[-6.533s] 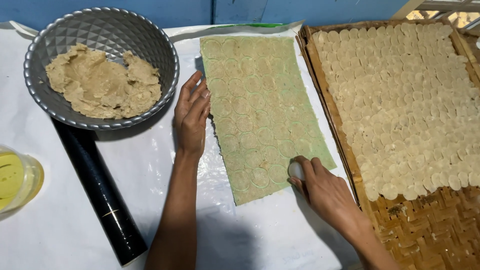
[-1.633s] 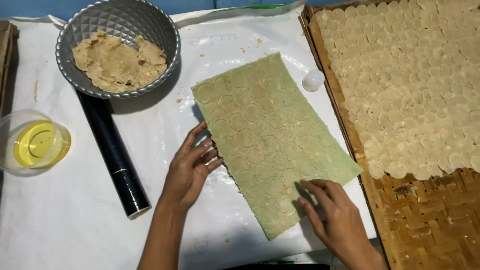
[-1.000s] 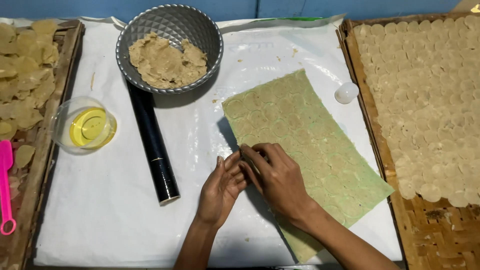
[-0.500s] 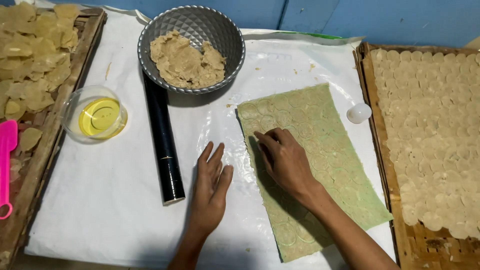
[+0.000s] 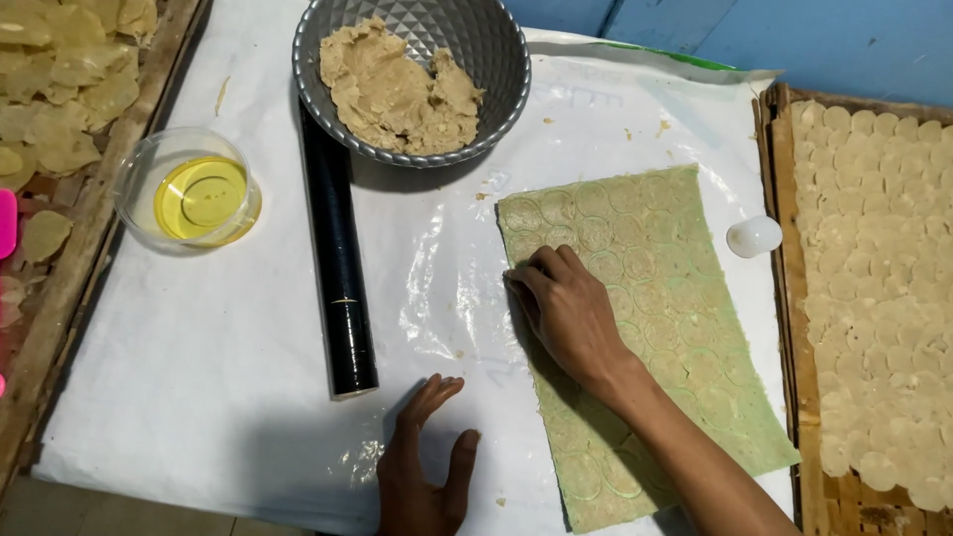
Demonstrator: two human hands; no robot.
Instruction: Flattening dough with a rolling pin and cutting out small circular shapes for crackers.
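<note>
hands on a sheet of green dough

the right hand (image 5: 568,316) lies on the green dough sheet (image 5: 645,337), its fingers (image 5: 536,273) bent and close together, tips pressed at the sheet's left edge near the upper corner; whether they pinch a piece there cannot be told; the sheet is flat on the white plastic cover (image 5: 218,377), set at a slant, and stamped all over with round cut marks; the left hand (image 5: 425,467) rests palm down on the cover at the bottom edge of the view, fingers spread apart, holding nothing, left of the sheet's lower end; a black rolling pin (image 5: 338,268) lies lengthwise between the hands and a clear cup of yellow oil (image 5: 194,194); a grey metal bowl (image 5: 496,60) with a lump of beige dough (image 5: 397,94) stands at the pin's far end; a small white cap (image 5: 754,236) sits just beside the sheet's right edge; a woven tray (image 5: 784,298) on the right carries rows of pale round discs (image 5: 874,298); more discs (image 5: 60,89) lie piled on a tray at the left
</note>
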